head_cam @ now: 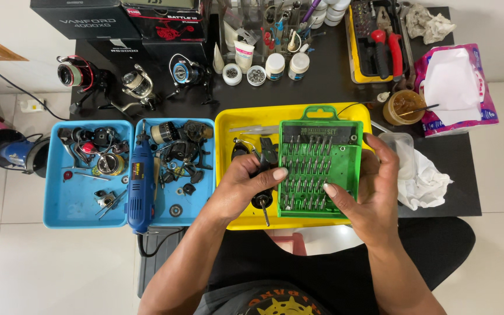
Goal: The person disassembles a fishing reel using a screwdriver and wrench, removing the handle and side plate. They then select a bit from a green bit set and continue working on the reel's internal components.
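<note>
Head view — two hands (307,186), one green bit case (320,165).

Overhead view under bright, even, diffuse light, apparently from above. Shadows are soft and short, gathering beneath the black table (322,76) at its near edge. Mild glare shows on the white floor tiles (7,262). Focus is sharp at centre; straight lines bow slightly toward the frame edges.
</note>
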